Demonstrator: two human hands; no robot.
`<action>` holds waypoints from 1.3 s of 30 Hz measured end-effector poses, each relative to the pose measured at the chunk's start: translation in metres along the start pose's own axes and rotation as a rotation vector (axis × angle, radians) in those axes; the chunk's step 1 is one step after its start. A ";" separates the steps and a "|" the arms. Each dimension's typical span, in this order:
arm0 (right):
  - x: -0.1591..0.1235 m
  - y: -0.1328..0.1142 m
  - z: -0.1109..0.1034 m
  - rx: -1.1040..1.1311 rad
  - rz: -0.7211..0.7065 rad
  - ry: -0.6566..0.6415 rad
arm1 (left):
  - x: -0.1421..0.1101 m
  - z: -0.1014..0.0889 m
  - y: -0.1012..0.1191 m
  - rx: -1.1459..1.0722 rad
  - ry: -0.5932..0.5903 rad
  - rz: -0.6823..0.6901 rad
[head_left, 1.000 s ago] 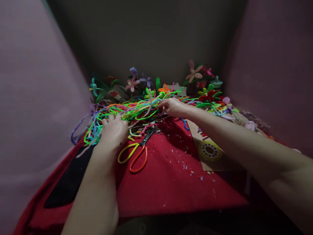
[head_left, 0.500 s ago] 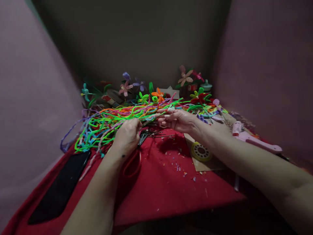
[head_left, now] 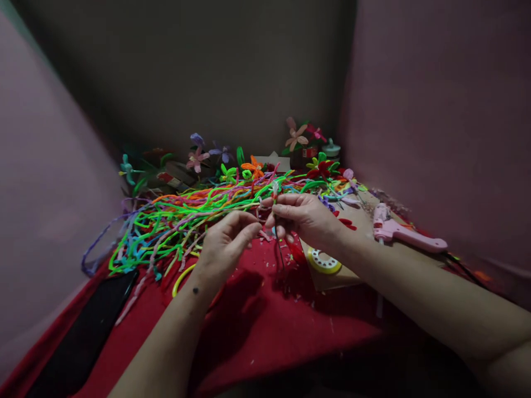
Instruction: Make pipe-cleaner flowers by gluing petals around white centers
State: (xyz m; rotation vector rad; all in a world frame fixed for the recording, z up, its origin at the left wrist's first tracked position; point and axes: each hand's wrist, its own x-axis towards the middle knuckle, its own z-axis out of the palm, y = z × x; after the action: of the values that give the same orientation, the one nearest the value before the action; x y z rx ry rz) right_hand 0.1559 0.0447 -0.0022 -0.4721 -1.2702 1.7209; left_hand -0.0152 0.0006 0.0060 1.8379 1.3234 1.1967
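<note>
Upright in my right hand (head_left: pixel 301 216) is a thin dark wire stem (head_left: pixel 281 255), pinched between thumb and fingers. Its top carries a small white tuft (head_left: pixel 275 189) with a bit of red below it. Just to the left, my left hand (head_left: pixel 228 240) is closed, thumb and forefinger together near the stem. Whatever is between those fingertips, if anything, is too small to make out. Behind both hands spreads a tangled pile of coloured pipe cleaners (head_left: pixel 166 225), mostly green, with pink, orange and blue.
Pipe-cleaner flowers, including an orange one (head_left: pixel 254 167), stand along the back. A yellow tape roll (head_left: pixel 326 261) lies on brown card, near a pink glue gun (head_left: pixel 409 235). At left is a black flat object (head_left: pixel 89 337) on the red cloth (head_left: pixel 265 348), scattered with fluff.
The stem has turned from lying nearly level to upright in my right hand, whose fingers have closed in. My left hand has lifted away from the scissors. The view has shifted right.
</note>
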 end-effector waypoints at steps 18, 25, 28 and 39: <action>-0.019 0.016 0.017 -0.071 0.167 -0.010 | -0.005 0.012 0.001 0.066 0.099 0.043; -0.016 0.018 0.007 0.015 0.175 -0.035 | -0.014 -0.037 0.003 0.332 -0.039 -0.059; -0.014 0.020 0.003 0.032 0.175 -0.020 | -0.032 -0.062 -0.014 0.676 -0.242 -0.135; -0.012 0.022 -0.001 0.075 0.219 -0.009 | -0.051 -0.077 -0.055 0.913 -0.326 -0.276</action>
State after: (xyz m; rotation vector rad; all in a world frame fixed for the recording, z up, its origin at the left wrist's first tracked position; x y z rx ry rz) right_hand 0.1534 0.0342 -0.0253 -0.5773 -1.1907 1.9475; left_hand -0.1132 -0.0322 -0.0239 2.1799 2.0130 0.0903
